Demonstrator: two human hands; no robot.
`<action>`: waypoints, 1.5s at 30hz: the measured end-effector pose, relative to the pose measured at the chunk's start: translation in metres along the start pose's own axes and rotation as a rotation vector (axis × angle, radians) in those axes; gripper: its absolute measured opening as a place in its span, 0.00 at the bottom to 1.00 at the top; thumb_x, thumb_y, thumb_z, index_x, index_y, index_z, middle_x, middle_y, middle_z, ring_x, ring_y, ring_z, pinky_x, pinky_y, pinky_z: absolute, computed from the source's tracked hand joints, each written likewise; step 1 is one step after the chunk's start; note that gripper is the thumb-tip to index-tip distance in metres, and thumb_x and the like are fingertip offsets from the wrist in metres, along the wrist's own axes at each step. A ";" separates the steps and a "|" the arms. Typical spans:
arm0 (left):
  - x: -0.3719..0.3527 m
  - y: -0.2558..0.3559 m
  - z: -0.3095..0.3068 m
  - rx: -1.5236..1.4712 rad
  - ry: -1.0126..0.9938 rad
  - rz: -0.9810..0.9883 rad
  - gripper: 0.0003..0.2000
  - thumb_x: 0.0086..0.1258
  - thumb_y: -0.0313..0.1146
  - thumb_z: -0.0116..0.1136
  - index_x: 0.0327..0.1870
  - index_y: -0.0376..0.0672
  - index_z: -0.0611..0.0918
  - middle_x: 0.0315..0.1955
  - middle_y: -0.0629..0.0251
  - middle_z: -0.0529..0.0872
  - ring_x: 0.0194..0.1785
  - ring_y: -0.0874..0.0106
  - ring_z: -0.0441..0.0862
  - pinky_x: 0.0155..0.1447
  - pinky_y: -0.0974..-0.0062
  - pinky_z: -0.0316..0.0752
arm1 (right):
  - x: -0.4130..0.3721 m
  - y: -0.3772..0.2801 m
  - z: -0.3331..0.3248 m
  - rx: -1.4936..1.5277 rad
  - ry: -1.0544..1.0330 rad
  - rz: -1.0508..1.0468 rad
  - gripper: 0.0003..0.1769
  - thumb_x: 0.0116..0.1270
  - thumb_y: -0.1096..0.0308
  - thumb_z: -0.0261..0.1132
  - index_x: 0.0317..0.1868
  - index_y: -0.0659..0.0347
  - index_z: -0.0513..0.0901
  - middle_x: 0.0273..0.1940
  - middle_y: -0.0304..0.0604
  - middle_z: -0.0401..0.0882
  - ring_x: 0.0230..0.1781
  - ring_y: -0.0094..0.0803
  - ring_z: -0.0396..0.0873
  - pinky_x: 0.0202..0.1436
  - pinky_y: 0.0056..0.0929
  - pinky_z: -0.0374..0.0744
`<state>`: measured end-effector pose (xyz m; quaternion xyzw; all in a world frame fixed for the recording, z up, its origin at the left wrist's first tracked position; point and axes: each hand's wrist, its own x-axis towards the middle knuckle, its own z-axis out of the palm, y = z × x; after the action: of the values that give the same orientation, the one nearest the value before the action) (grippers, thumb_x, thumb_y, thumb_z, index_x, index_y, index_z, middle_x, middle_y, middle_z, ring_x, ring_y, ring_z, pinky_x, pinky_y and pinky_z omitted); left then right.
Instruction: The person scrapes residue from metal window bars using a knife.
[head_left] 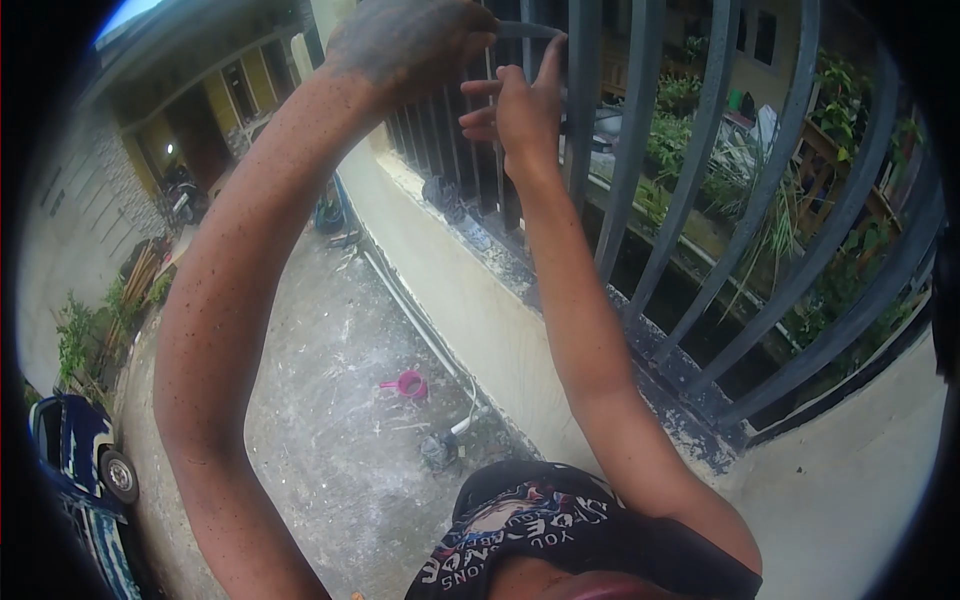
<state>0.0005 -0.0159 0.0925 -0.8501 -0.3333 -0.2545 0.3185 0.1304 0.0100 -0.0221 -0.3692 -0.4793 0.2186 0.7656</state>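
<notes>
At the top of the head view my left hand [410, 42] is raised, its back darkly smudged and its fingers closed. A thin, flat grey blade-like piece [528, 31] sticks out of it to the right; its kind cannot be made out. Below the blade is my right hand [530, 108], with fingers spread apart and one fingertip at or very near the blade's tip. Behind both hands rise the dark grey bars of a metal fence [583, 110]. Dark specks dot my left forearm.
A low cream wall [455, 290] carries the fence, with a grey rag [445, 197] on its ledge. On the concrete floor [320, 420] lie a pink dipper [410, 384], a white pipe [410, 305] and a dark plastic bag [438, 452]. A dark vehicle [75, 450] stands left; plants grow beyond the bars.
</notes>
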 end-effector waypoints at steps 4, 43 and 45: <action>0.000 -0.002 -0.004 -0.029 0.035 0.022 0.15 0.77 0.45 0.58 0.54 0.53 0.92 0.32 0.55 0.93 0.33 0.57 0.92 0.38 0.59 0.87 | 0.007 -0.001 -0.002 0.019 -0.018 -0.037 0.47 0.75 0.69 0.48 0.87 0.48 0.31 0.44 0.58 0.88 0.23 0.38 0.86 0.28 0.34 0.90; 0.020 -0.013 -0.022 -0.028 0.138 -0.009 0.15 0.76 0.45 0.59 0.54 0.52 0.92 0.39 0.53 0.93 0.41 0.55 0.92 0.49 0.58 0.86 | 0.041 -0.038 0.012 0.086 -0.014 -0.002 0.45 0.78 0.68 0.49 0.87 0.41 0.35 0.41 0.54 0.89 0.18 0.34 0.84 0.20 0.31 0.87; 0.026 -0.015 -0.028 -0.014 0.127 0.008 0.15 0.76 0.45 0.60 0.54 0.52 0.92 0.40 0.52 0.93 0.42 0.54 0.92 0.51 0.57 0.86 | 0.050 -0.044 0.014 0.091 -0.011 -0.024 0.45 0.78 0.68 0.49 0.87 0.41 0.35 0.42 0.54 0.89 0.18 0.34 0.84 0.21 0.31 0.87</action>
<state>-0.0001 -0.0165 0.1340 -0.8358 -0.3073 -0.3090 0.3339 0.1391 0.0218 0.0443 -0.3272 -0.4775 0.2331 0.7814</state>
